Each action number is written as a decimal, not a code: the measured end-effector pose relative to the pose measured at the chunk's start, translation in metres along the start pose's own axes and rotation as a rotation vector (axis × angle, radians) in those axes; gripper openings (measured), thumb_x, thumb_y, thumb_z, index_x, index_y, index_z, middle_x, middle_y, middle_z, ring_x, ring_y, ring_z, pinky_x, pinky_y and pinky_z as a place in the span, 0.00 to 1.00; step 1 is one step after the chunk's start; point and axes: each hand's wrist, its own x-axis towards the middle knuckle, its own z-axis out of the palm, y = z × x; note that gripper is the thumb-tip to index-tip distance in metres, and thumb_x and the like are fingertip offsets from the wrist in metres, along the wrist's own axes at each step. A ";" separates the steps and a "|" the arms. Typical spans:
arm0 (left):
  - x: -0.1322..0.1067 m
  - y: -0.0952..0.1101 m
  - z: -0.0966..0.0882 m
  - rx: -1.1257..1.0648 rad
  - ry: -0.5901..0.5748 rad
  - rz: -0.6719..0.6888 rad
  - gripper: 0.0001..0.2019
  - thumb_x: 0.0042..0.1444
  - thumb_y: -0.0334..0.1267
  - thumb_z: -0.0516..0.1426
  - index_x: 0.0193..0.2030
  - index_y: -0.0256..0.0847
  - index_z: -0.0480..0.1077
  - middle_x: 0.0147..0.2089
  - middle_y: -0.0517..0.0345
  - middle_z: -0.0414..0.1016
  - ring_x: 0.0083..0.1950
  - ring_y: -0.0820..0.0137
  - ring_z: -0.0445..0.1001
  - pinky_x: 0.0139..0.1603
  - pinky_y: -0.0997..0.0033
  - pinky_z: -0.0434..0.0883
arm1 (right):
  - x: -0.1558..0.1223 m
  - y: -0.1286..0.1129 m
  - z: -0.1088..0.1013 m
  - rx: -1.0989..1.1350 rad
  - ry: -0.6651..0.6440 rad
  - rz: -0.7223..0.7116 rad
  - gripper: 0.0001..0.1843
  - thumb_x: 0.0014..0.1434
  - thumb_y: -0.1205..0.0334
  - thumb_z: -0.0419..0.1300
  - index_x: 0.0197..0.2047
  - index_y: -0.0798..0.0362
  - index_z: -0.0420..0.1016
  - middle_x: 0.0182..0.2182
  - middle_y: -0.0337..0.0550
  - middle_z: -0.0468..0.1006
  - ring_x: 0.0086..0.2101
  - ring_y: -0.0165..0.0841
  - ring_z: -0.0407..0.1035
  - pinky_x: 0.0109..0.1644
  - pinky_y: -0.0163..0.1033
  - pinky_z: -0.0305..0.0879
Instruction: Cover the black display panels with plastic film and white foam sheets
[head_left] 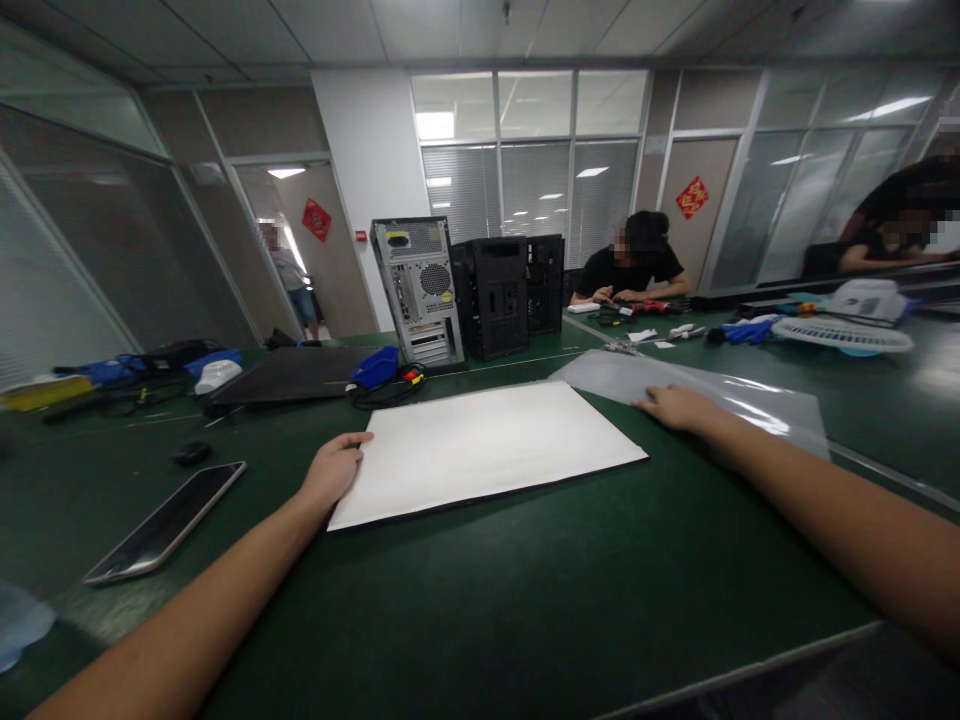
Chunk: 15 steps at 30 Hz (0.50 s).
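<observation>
In front of me on the green table lies a flat white rectangular panel [495, 440] with a thin dark edge. At its left side, my left hand [334, 472] is closed around the edge, a finger resting on the white face. To the right is a thin clear plastic sheet [757, 395], shiny and slightly overlapping the panel's far right corner. My right hand [675, 408] is at the near side of this sheet, fingers closed on its edge, apart from the panel. The fingertips underneath are partly hidden.
A phone [169, 522] and a black mouse [192, 453] lie at left. Beyond the panel stand computer cases [424, 290], a blue connector with cables [375, 368] and a dark flat panel [292, 377]. A white fan [844, 333] lies far right. A person [634, 265] works across the table.
</observation>
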 end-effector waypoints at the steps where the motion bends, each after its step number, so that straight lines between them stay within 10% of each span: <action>1: -0.001 0.001 0.000 -0.003 -0.010 -0.005 0.23 0.39 0.27 0.56 0.45 0.36 0.80 0.19 0.63 0.70 0.17 0.73 0.60 0.20 0.73 0.56 | 0.000 -0.001 -0.001 -0.005 -0.002 0.000 0.44 0.60 0.28 0.40 0.59 0.54 0.70 0.55 0.66 0.70 0.52 0.55 0.68 0.52 0.58 0.64; 15: -0.001 0.003 -0.001 0.048 -0.048 -0.020 0.24 0.42 0.28 0.55 0.48 0.38 0.78 0.20 0.62 0.71 0.17 0.73 0.60 0.19 0.73 0.54 | -0.021 -0.008 -0.031 0.008 0.201 0.164 0.32 0.66 0.43 0.40 0.47 0.58 0.76 0.42 0.64 0.77 0.41 0.53 0.73 0.42 0.54 0.68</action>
